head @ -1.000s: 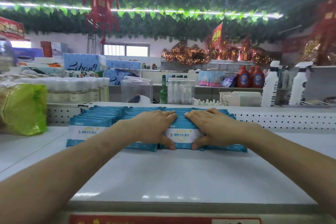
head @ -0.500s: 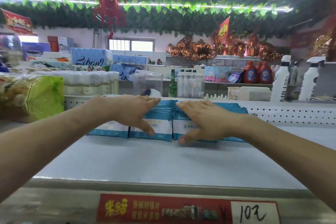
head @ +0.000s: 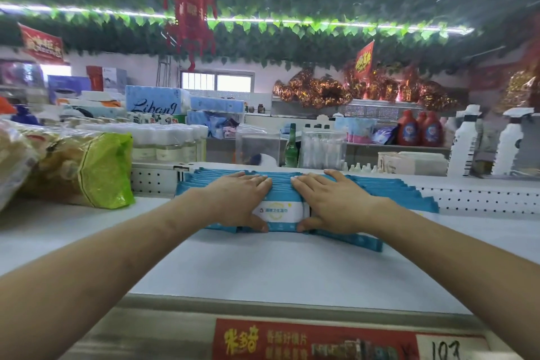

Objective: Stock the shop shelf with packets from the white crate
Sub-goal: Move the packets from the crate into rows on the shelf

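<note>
Rows of blue-and-white packets (head: 278, 210) stand packed together at the back of the white shelf (head: 277, 269). My left hand (head: 237, 201) lies over the left side of the middle row, thumb curled against its front face. My right hand (head: 336, 204) mirrors it on the right side, thumb at the front too. Between the two thumbs the white label of the front packet shows. More packets (head: 406, 193) fan out to the right, their front ends slanted toward me. The white crate is not in view.
A yellow-green bag (head: 99, 172) lies on the shelf at the left. A perforated white rail (head: 485, 199) runs behind the packets. Beyond it stand clear containers (head: 323, 147), a green bottle (head: 291, 146) and white spray bottles (head: 464, 143). A red price label (head: 315, 342) marks the front edge.
Half a second ago my hands were spread with flat fingers above the packets. They have closed in on the middle row again. The view has shifted a little.
</note>
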